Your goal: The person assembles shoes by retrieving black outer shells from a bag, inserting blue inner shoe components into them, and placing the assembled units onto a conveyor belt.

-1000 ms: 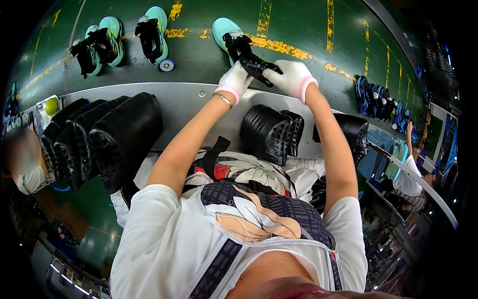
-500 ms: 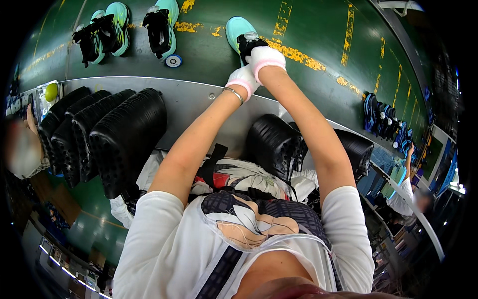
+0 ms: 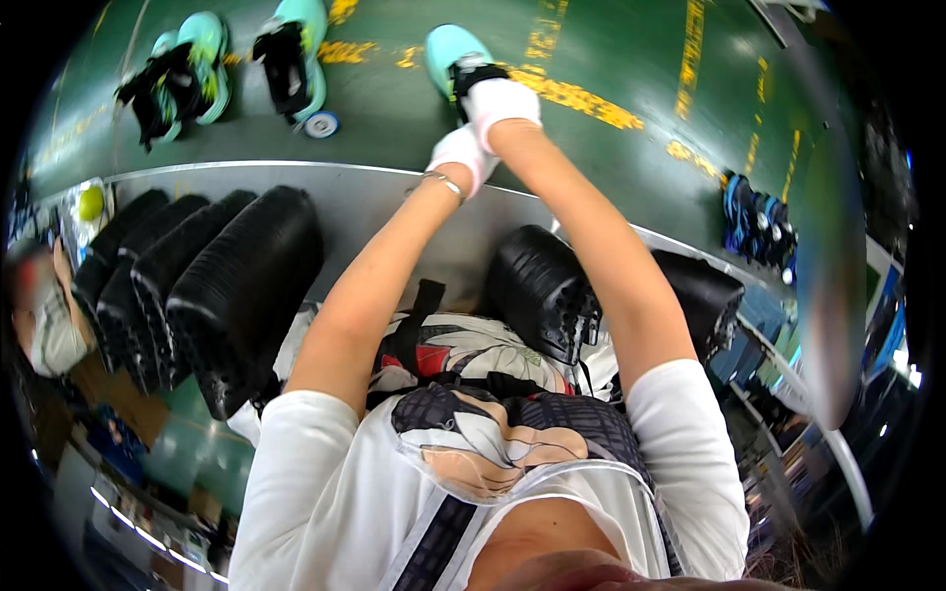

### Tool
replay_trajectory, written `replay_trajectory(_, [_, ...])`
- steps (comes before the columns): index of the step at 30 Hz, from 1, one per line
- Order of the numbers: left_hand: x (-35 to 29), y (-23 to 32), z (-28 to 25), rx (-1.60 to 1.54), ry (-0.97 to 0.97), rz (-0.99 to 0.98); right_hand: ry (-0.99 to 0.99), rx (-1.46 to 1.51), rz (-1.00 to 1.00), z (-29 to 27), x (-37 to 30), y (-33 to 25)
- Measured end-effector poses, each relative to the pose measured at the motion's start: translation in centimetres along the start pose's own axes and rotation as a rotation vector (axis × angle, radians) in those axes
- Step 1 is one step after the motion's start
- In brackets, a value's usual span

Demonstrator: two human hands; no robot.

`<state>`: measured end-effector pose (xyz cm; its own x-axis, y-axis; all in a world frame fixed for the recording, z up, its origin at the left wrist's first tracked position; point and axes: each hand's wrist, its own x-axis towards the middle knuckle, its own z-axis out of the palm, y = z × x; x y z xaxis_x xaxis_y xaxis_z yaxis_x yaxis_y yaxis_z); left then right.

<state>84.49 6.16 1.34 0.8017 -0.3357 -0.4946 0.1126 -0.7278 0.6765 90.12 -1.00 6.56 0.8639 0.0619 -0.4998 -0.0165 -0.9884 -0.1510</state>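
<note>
A turquoise shoe with a black upper (image 3: 459, 53) rests on the green surface, its toe pointing away from me. My right hand (image 3: 503, 104), in a white glove, is closed over the shoe's opening and hides much of it. Just below, my left hand (image 3: 460, 159), gloved too, is closed at the heel end and pressed against the right; its fingertips are hidden. A bracelet circles my left wrist. Further left on the green surface stand a single matching shoe (image 3: 288, 71) and a pair of the same kind (image 3: 203, 69).
A small blue-and-white roll (image 3: 321, 124) sits by the single shoe. Along the metal edge (image 3: 389, 192) lean several black ribbed boot-like pieces (image 3: 251, 281), with more (image 3: 537, 286) near my right forearm. Dark blue shoes (image 3: 757, 222) stand at far right. Another person (image 3: 59, 325) is at far left.
The whole view has shifted a little, so shoes and hands sit further left and up. Both hands stay at the same shoe. A blurred shape has come in at the right.
</note>
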Motion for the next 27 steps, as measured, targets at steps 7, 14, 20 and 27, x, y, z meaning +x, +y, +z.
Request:
replay_trajectory(7, [0.8, -1.6, 0.8, 0.289, -0.021, 0.229, -0.045, 0.135, 0.006, -1.7, -1.2, 1.0])
replay_trajectory(14, [-1.0, 0.8, -3.7, 0.273, 0.22, 0.278, 0.035, 0.127, -0.094, -8.5, -12.6, 8.2])
replay_trajectory(20, [-5.6, 8.0, -6.0, 0.628, 0.516, 0.167, 0.35, 0.056, 0.178, -14.2, -22.4, 21.7])
replay_trajectory(27, [-16.8, 17.5, 3.2, 0.261, -0.099, 0.687, 0.32, 0.027, 0.717, -12.5, -27.7, 43.3])
